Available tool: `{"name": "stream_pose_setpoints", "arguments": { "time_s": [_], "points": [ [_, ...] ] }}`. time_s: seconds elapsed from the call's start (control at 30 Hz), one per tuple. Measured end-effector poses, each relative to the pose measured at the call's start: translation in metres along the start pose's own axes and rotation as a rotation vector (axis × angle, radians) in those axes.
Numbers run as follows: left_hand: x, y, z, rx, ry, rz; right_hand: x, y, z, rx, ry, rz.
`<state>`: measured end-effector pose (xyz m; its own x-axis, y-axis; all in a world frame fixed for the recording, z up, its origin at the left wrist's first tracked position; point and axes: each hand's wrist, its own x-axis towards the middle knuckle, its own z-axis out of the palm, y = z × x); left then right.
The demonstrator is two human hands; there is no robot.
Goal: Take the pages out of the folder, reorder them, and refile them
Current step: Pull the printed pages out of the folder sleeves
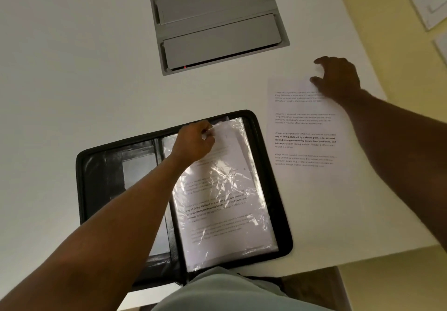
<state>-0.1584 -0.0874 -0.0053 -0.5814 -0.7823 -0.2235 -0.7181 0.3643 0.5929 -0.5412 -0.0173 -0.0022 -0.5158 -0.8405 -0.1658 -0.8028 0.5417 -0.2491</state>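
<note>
Left hand [196, 141] pinches sleeve top in open folder [266, 165]; right hand [338, 78], fingers spread, presses loose page [307, 129], long axis 12–6, on desk [84, 68].

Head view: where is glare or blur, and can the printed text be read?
Head view: glare streaks the plastic sleeve in the folder; the loose page has no glare, but only its bold lines read; the left hand is slightly motion-blurred.

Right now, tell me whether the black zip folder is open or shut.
Open. The black zip folder lies spread flat on the white table, both inner sides showing, with crinkled clear plastic sleeves of pages exposed.
</note>
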Motion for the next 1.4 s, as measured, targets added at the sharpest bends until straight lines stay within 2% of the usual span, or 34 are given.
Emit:
{"name": "stream_pose_setpoints", "arguments": {
  "time_s": [0.1, 0.23, 0.3, 0.4, 0.47, 0.63, 0.73, 0.8, 0.87, 1.0, 1.07, 1.17, 1.23, 1.3, 1.4],
  "points": [
    [-0.006, 0.000, -0.004, -0.059, 0.035, -0.053, -0.035, -0.016, 0.021, 0.093, 0.226, -0.095],
    [-0.019, 0.001, -0.013, -0.147, 0.090, -0.142, -0.103, -0.075, 0.041, 0.375, 0.243, -0.199],
    [-0.023, -0.006, -0.016, -0.186, 0.122, -0.179, -0.145, -0.112, 0.044, 0.495, 0.086, -0.229],
    [-0.033, -0.011, -0.027, -0.252, 0.139, -0.232, -0.196, -0.153, 0.051, 0.481, -0.303, -0.189],
    [-0.040, -0.012, -0.035, -0.306, 0.152, -0.224, -0.220, -0.169, 0.060, 0.390, -0.346, -0.215],
    [-0.049, -0.019, -0.045, -0.317, 0.118, -0.118, -0.246, -0.186, 0.080, 0.450, -0.066, -0.140],
    [-0.055, -0.024, -0.049, -0.306, 0.082, -0.077, -0.252, -0.192, 0.078, 0.172, 0.127, -0.226],
    [-0.060, -0.027, -0.052, -0.297, 0.067, -0.022, -0.253, -0.197, 0.077, 0.034, 0.174, -0.340],
    [-0.065, -0.029, -0.055, -0.359, 0.069, -0.031, -0.257, -0.206, 0.078, 0.069, 0.072, -0.387],
    [-0.077, -0.045, -0.067, -0.539, 0.123, -0.080, -0.268, -0.245, 0.077, 0.496, -0.522, -0.124],
    [-0.084, -0.060, -0.080, -0.684, 0.162, -0.172, -0.271, -0.268, 0.080, 0.592, -0.686, -0.056],
    [-0.094, -0.084, -0.100, -0.943, 0.194, -0.405, -0.272, -0.304, 0.086, 0.742, -0.819, -0.022],
    [-0.099, -0.099, -0.107, -1.038, 0.154, -0.546, -0.275, -0.325, 0.090, 0.724, -0.844, -0.123],
    [-0.110, -0.113, -0.117, -1.073, 0.078, -0.768, -0.275, -0.345, 0.101, 0.671, -0.847, -0.244],
    [-0.118, -0.149, -0.141, -1.282, 0.050, -0.816, -0.278, -0.371, 0.124, 0.567, -0.870, -0.439]
  ]
}}
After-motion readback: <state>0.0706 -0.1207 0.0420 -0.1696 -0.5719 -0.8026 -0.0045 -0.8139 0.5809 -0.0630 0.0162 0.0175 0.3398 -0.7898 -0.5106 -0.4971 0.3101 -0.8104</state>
